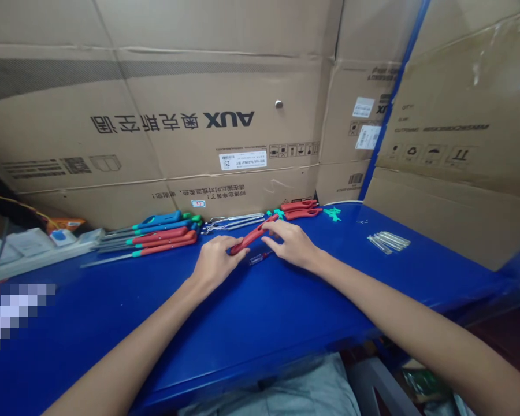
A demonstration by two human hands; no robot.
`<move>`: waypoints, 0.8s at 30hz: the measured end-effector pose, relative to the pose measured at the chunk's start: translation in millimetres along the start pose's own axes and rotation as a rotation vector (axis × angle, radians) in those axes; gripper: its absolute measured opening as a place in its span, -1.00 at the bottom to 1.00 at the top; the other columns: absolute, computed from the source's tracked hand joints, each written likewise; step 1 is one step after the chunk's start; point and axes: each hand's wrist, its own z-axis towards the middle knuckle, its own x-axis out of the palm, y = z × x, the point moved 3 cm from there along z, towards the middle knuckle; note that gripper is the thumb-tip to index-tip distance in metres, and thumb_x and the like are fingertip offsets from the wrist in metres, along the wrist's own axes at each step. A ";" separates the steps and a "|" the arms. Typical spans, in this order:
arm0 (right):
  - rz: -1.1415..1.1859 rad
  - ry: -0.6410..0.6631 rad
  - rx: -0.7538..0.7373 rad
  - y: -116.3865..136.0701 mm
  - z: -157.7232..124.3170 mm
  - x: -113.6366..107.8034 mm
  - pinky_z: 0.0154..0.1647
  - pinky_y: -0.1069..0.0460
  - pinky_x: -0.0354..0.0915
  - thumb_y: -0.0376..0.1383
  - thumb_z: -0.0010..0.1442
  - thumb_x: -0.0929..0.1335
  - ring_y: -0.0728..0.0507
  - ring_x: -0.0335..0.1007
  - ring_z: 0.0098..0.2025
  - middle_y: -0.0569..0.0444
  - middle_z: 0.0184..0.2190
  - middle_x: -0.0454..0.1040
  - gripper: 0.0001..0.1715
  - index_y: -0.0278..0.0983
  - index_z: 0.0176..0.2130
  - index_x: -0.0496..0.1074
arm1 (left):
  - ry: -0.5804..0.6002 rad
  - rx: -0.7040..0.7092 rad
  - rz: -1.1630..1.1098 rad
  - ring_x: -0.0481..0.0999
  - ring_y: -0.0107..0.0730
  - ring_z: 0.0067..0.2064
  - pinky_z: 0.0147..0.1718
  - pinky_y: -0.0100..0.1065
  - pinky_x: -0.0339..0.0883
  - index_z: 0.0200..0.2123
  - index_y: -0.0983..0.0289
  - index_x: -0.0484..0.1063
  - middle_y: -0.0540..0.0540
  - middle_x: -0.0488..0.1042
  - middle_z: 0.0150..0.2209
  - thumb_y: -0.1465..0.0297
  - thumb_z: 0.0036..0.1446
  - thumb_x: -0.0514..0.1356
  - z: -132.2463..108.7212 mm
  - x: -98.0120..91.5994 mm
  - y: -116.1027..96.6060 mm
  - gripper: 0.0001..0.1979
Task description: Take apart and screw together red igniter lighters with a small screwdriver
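A red lighter handle casing (255, 236) is held slantwise above the blue table. My left hand (219, 260) is closed around its near end, with the thumb along the underside. At the far end, the fingers of my right hand (292, 245) grip the casing from the right; some fingertips are hidden. Just below it, a small clear tube with a red end (260, 258) lies on the table. Behind the hands are several thin metal rods with wires (238, 222) and more red casings (301, 209). A pile of small green parts (333, 214) lies beside those casings.
Several stick lighters with red, blue and green handles (160, 237) are stacked at left, next to a white power strip (82, 245). Several clear tubes (389, 241) lie at right. Cardboard walls (177, 86) enclose the blue table (225, 335) at the back and right.
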 end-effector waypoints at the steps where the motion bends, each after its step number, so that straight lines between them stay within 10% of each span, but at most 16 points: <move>1: -0.028 0.006 -0.003 -1.2 -0.3 -2.4 -0.21 0.06 0.28 -0.31 0.21 0.32 -0.05 0.37 -0.32 -0.02 -0.23 0.48 -0.74 -0.35 -0.09 0.41 | -0.026 0.056 0.021 0.52 -0.23 -0.22 -0.20 -0.28 0.39 -0.26 0.30 0.57 0.13 0.56 -0.24 0.27 0.05 0.27 -0.4 1.1 -1.1 -0.76; 8: -0.050 0.297 0.016 -8.9 4.9 -5.4 -0.12 0.01 0.28 -0.31 0.26 0.27 -0.14 0.44 -0.16 -0.03 -0.16 0.51 -0.74 -0.33 -0.11 0.49 | -0.132 0.284 0.067 0.48 -0.26 -0.20 -0.15 -0.26 0.40 -0.19 0.28 0.55 0.12 0.55 -0.22 0.22 0.15 0.20 -2.8 2.5 1.6 -0.72; 13: -0.225 0.193 0.394 -83.2 4.4 -37.3 -0.07 0.04 0.24 -0.36 0.25 0.28 -0.11 0.43 -0.15 -0.04 -0.17 0.51 -0.77 -0.31 -0.16 0.51 | 0.083 0.125 0.056 0.25 -0.15 0.17 0.13 -0.10 0.19 0.23 0.25 0.18 0.14 0.34 0.12 0.06 0.19 0.09 -2.5 3.3 -5.8 -0.37; 17: -0.364 0.115 0.642 -143.3 -12.6 -62.5 -0.04 0.00 0.23 -0.36 0.25 0.26 -0.19 0.40 -0.08 -0.10 -0.14 0.50 -0.73 -0.34 -0.12 0.50 | 0.298 0.096 0.026 0.29 -0.16 0.10 0.08 -0.12 0.21 0.07 0.25 0.36 0.12 0.40 0.05 0.00 0.19 0.03 -6.0 8.8 -12.7 -0.45; 24: -0.385 0.157 0.716 -162.0 -20.4 -48.5 -0.01 0.03 0.22 -0.32 0.26 0.25 -0.17 0.38 -0.04 -0.06 -0.12 0.49 -0.70 -0.29 -0.07 0.48 | 0.424 0.102 0.066 0.31 -0.13 0.04 0.00 -0.11 0.23 -0.02 0.23 0.42 0.11 0.44 -0.02 -0.01 0.16 0.05 -7.7 11.9 -16.7 -0.49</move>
